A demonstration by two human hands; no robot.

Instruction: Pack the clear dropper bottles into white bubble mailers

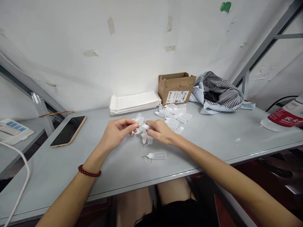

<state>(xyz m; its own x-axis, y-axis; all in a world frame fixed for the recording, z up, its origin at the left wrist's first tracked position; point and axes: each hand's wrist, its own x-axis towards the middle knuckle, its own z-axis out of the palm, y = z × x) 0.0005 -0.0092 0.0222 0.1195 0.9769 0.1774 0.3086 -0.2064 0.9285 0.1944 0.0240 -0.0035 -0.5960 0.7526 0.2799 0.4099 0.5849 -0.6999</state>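
Near the middle of the table, my right hand (162, 130) is closed around a small white needle-tip squeeze bottle (145, 126), its nozzle facing left. The fingers of my left hand (121, 130) pinch together at the bottle's thin tip; whether a tiny cap is between them is too small to tell. Around and behind my hands lies a loose pile of similar translucent bottles (174, 121), some partly hidden by my right hand. One single bottle (159, 155) with a looped cap strap lies closer to the front edge, tip to the left.
Behind the pile are a stack of white trays (134, 102) and an open cardboard box (176, 90). A striped cloth bag (217, 91) is at the back right, a red-labelled container (286, 116) at the far right. A phone (68, 131) lies left; a white cable (26, 176) crosses the left edge.
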